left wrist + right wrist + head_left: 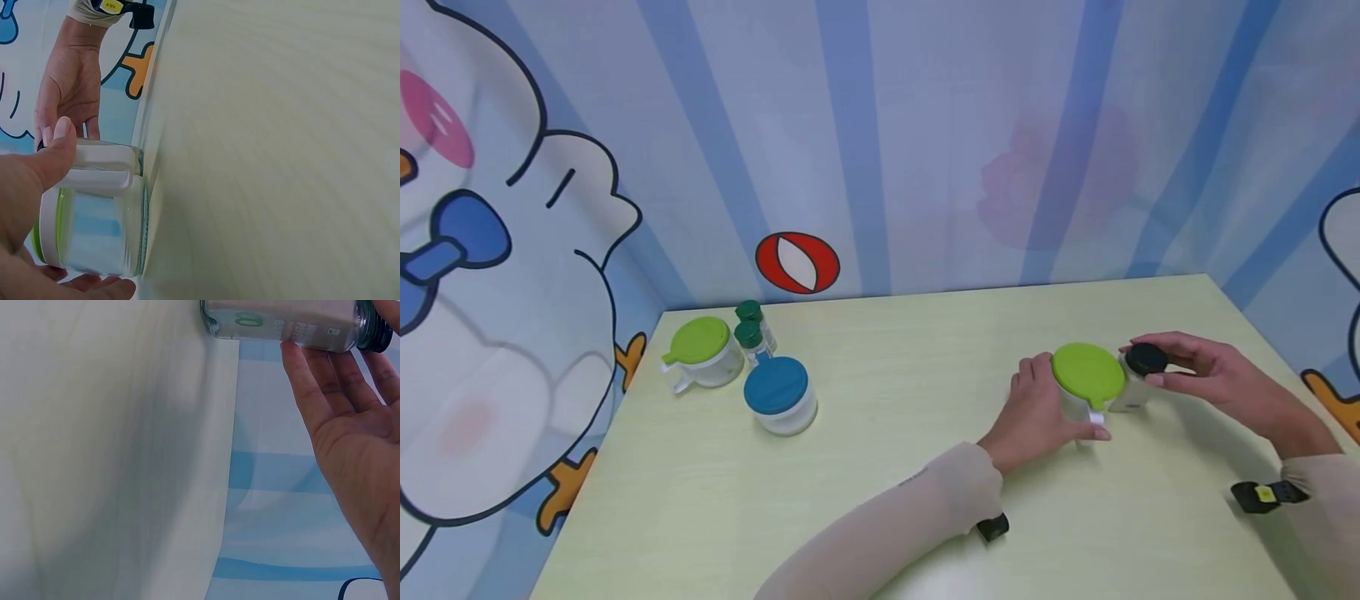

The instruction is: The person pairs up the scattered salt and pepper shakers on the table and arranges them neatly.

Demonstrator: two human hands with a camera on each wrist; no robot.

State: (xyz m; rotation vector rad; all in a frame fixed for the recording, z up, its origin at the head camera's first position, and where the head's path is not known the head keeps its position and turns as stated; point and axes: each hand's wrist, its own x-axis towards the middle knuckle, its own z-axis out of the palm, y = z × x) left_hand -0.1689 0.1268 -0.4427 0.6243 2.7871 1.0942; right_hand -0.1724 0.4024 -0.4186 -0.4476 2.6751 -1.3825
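Note:
On the right part of the table my left hand [1037,417] grips a clear seasoning jar [1086,372] with a green lid and a white handle. In the left wrist view, its thumb lies by the handle and its fingers wrap the far side of the jar [97,231]. My right hand [1221,375] holds a black-capped spice bottle [1129,400] near the top, between thumb and fingers. That bottle stands right beside the green-lidded jar. The right wrist view shows fingers [306,387] against the bottle's printed glass side [287,322].
At the table's back left are another green-lidded jar [700,343], a blue-lidded jar [778,392] and two small green-capped bottles [749,333]. A striped cartoon curtain [917,150] hangs behind the pale table [880,500]. The table's right edge runs near my right forearm.

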